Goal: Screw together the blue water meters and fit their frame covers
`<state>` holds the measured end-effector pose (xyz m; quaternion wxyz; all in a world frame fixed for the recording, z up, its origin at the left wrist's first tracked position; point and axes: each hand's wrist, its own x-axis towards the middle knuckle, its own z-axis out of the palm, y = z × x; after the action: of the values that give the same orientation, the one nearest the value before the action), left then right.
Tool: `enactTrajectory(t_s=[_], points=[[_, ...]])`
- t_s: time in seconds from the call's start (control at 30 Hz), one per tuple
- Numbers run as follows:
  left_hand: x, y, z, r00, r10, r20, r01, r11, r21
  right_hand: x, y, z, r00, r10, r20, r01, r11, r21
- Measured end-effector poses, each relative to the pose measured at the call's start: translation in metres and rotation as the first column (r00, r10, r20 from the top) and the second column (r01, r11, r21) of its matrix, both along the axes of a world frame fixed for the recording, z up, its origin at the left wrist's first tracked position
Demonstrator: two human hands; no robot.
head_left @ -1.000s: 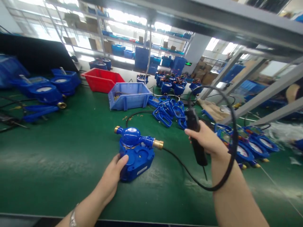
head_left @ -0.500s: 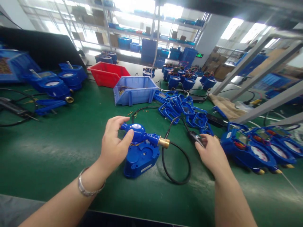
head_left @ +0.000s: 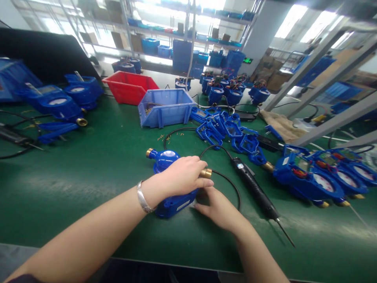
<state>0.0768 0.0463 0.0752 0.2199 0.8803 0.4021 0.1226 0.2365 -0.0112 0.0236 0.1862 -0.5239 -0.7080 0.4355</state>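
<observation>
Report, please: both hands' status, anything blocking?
Left hand on blue meter, beside brass end. Right hand at meter's right side; both grips partly hidden. Black screwdriver lying farther right, seemingly out of the way.

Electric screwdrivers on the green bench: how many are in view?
2. One screwdriver lies to the right of the right hand; the second screwdriver lies at the picture's left edge, partly cut off. More could be hidden behind other items.
</observation>
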Motion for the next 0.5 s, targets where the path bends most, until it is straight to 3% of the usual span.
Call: enactTrajectory(t_s=[0.2,0.33,0.43,0.5], points=[[-0.016,-0.016,-0.002,0.968,0.196,0.154,-0.198,0.980,-0.008,-0.030,0.008,-0.007,0.960,0.089,-0.266,-0.053,0.989,0.141],[-0.040,-0.033,0.000,0.899,0.231,0.373,-0.234,0.971,-0.039,-0.046,0.012,-0.016,0.878,0.208,-0.430,-0.196,0.978,0.071],[-0.063,-0.041,-0.003,0.798,0.260,0.543,-0.285,0.958,-0.041,-0.056,0.009,-0.016,0.903,0.090,-0.419,-0.120,0.992,-0.047],[-0.078,-0.042,-0.008,0.676,0.314,0.666,-0.326,0.939,-0.111,-0.061,0.006,-0.009,0.918,-0.031,-0.396,-0.020,0.992,-0.123]])
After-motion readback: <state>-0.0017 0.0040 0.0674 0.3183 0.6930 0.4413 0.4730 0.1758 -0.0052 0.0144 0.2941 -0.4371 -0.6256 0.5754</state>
